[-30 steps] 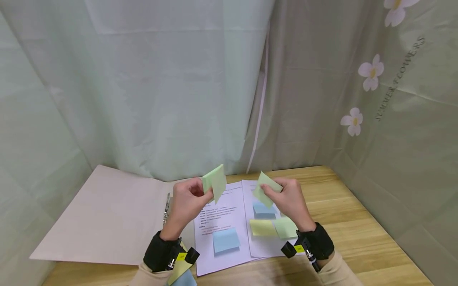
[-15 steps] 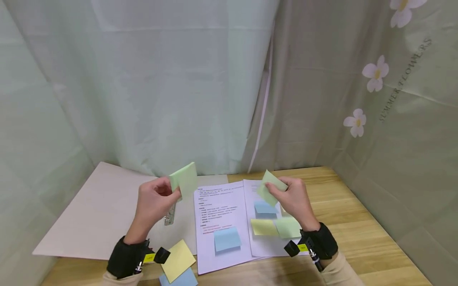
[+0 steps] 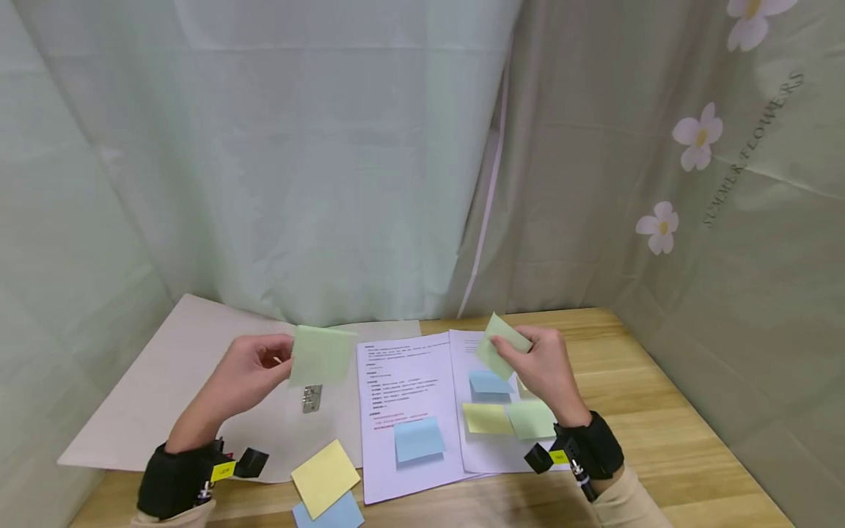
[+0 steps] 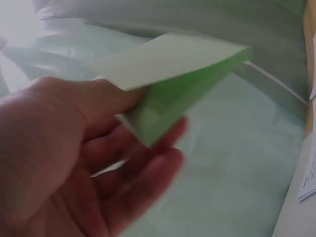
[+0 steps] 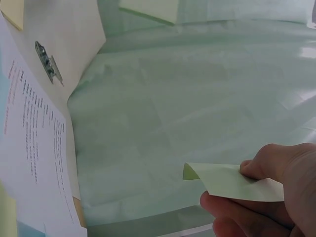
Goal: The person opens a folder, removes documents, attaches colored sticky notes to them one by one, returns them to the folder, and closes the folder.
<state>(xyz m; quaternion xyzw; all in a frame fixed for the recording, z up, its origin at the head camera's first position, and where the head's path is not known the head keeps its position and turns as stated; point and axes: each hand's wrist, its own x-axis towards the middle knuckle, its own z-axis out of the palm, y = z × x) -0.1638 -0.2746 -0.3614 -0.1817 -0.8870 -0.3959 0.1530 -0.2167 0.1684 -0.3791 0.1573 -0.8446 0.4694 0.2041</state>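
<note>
My left hand (image 3: 240, 374) pinches a pad of green sticky notes (image 3: 323, 358) by its left edge, above an open folder. In the left wrist view the pad's top sheet (image 4: 173, 61) stands angled away from the layers below. Between thumb and fingers my right hand (image 3: 543, 367) holds one green sticky note (image 5: 222, 178), curled at its free end, over the right printed sheet (image 3: 475, 458). That sheet bears a blue note (image 3: 490, 385), a yellow note (image 3: 486, 420) and a green note (image 3: 532, 421). Another blue note (image 3: 419, 441) sticks to the left printed sheet (image 3: 399, 374).
The pale folder (image 3: 158, 403), with a metal clip (image 3: 312, 398), lies spread on the wooden table (image 3: 673, 455). A yellow sticky pad (image 3: 326, 478) overlaps a blue one (image 3: 335, 512) at the front. Curtains (image 3: 317, 169) hang around the table.
My left hand has moved left with the green pad, away from the printed sheets, and the pad has turned to face me. The right hand with its note has barely moved.
</note>
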